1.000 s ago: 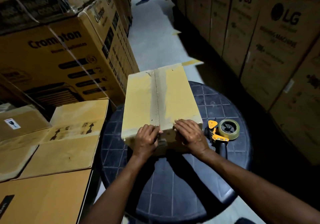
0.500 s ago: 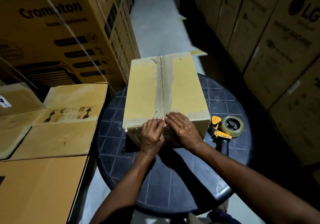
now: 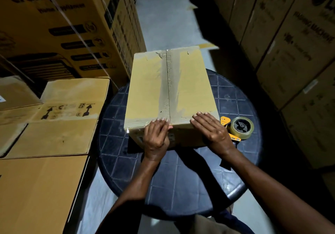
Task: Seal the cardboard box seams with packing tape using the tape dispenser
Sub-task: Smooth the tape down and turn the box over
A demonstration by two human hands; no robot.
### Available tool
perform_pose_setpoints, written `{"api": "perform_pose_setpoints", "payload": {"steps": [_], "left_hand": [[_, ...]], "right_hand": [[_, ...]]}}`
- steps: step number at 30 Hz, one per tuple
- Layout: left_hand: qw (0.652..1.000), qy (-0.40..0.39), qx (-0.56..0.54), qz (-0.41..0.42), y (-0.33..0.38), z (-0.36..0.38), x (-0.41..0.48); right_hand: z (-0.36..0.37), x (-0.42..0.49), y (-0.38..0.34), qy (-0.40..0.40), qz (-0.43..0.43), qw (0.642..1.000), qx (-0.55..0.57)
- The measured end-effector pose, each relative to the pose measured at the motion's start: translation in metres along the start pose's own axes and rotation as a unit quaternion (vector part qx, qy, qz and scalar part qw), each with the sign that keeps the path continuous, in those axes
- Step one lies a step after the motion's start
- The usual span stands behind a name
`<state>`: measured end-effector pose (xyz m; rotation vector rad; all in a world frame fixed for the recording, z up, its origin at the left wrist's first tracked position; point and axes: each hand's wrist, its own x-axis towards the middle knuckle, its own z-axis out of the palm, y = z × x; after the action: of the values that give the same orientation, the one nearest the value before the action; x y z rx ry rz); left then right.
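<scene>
Views: one, worn on the person's head.
Position: above and on the near side of the cardboard box (image 3: pixel 170 89), over the near rim of the round table (image 3: pixel 235 107).
Facing: forward and steeply down, in line with the box's taped centre seam, with aisle floor beyond the box.
Nearness: close; the box fills mid-frame, and the left hand (image 3: pixel 156 137) and right hand (image 3: pixel 212 130) reach its near top edge.
Spread: wide-angle; stacked cartons (image 3: pixel 54 34) left and right of the box lean outward.
</scene>
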<state>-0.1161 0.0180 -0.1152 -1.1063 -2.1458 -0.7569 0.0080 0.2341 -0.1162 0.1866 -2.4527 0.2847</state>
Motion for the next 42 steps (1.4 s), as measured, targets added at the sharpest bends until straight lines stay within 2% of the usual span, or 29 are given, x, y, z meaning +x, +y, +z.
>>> {"api": "perform_pose_setpoints", "payload": {"steps": [4,6,10,13,20,23,31,37,40,42], "left_hand": [[0.999,0.014,-0.018,-0.023,0.006,0.000,-0.007],[1.000,0.013,-0.020,-0.012,0.008,-0.005,-0.007],[0.999,0.012,-0.010,-0.031,0.000,-0.013,0.003],[0.999,-0.020,-0.019,-0.045,-0.020,-0.014,0.004],[0.996,-0.082,-0.009,0.034,-0.046,-0.027,-0.001],[0.997,-0.069,0.001,0.027,-0.061,-0.036,-0.011],[0.998,-0.028,0.006,-0.058,-0.087,-0.056,-0.032],[0.995,0.018,-0.005,-0.099,-0.077,-0.058,-0.040],[0.995,0.031,-0.005,-0.100,-0.079,-0.060,-0.033],[0.996,0.003,-0.006,-0.094,-0.083,-0.058,-0.027]], "right_hand": [[0.010,0.008,-0.020,0.056,0.054,0.997,0.011],[0.018,0.018,-0.031,0.069,0.045,0.996,0.026],[0.042,0.044,-0.045,0.033,0.024,0.998,0.057],[0.053,0.050,-0.053,0.006,0.015,0.998,0.060],[0.049,0.049,-0.046,0.025,-0.027,0.998,0.054],[0.049,0.049,-0.045,0.031,-0.037,0.997,0.058],[0.054,0.048,-0.045,0.054,-0.034,0.996,0.058],[0.060,0.054,-0.071,0.086,0.038,0.994,0.053],[0.071,0.068,-0.092,0.045,0.001,0.996,0.070],[0.079,0.084,-0.106,-0.004,-0.017,0.997,0.074]]}}
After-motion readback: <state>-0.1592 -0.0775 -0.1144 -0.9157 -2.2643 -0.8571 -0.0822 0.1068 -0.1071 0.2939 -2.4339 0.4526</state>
